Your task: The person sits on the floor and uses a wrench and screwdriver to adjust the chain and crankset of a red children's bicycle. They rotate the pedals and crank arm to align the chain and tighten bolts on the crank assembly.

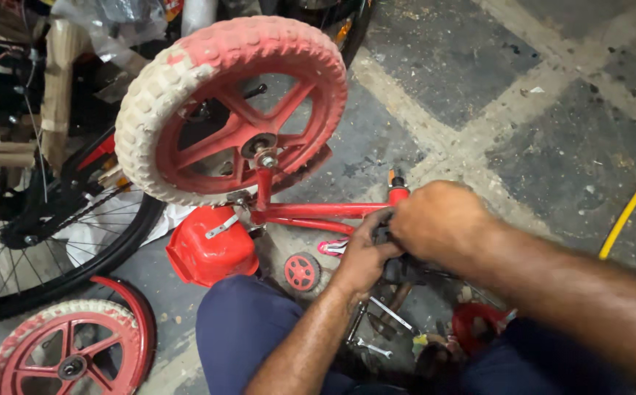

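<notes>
Both hands, right hand and left hand, grip a dark part beside the small red metal bicycle frame; steady pressure seems wise.

Taking the upturned red bicycle frame as the landmark: two large red wheels with pale tyres, one mounted at its far end, another lying on the floor to its lower left. One small red training wheel sits just below it. One red basket hangs beside it. Two hands, left hand and right hand, meet at its near end. One black spoked wheel stands to its left.
</notes>
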Available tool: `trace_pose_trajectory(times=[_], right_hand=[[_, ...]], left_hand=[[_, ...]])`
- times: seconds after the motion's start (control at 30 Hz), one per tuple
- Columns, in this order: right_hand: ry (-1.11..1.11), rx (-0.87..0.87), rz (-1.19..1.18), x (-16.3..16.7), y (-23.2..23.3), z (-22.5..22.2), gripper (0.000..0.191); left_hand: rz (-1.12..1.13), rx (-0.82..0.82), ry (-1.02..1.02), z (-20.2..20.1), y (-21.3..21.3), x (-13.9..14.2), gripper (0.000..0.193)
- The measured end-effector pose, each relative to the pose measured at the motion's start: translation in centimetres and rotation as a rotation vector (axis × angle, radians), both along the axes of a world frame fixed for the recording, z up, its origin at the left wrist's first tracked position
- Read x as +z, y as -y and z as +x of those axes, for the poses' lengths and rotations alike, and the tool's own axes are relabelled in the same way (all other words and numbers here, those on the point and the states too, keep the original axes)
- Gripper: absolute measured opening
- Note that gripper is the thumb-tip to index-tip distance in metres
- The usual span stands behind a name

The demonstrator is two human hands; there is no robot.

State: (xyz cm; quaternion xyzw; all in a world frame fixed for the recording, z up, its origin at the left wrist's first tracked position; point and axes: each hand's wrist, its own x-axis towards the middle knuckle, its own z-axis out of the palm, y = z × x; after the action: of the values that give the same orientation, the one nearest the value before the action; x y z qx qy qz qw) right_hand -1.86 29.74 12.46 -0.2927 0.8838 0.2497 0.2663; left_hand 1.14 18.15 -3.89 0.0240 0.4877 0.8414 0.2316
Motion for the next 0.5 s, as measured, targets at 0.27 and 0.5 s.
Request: trace_pose_trajectory(times=[0.27, 0.5], right_hand=[[-0.139, 0.033, -0.129, 0.6, 3.1, -1.4, 0.016], [-0.181, 0.127, -0.317, 2.2, -2.4, -2.4, 0.019]], left_hand=[[0.177, -0.002, 0.113, 0.7, -1.5, 0.4, 0.049], [0.106, 0.05, 0.125, 0.7, -2.2, 0.9, 0.058]])
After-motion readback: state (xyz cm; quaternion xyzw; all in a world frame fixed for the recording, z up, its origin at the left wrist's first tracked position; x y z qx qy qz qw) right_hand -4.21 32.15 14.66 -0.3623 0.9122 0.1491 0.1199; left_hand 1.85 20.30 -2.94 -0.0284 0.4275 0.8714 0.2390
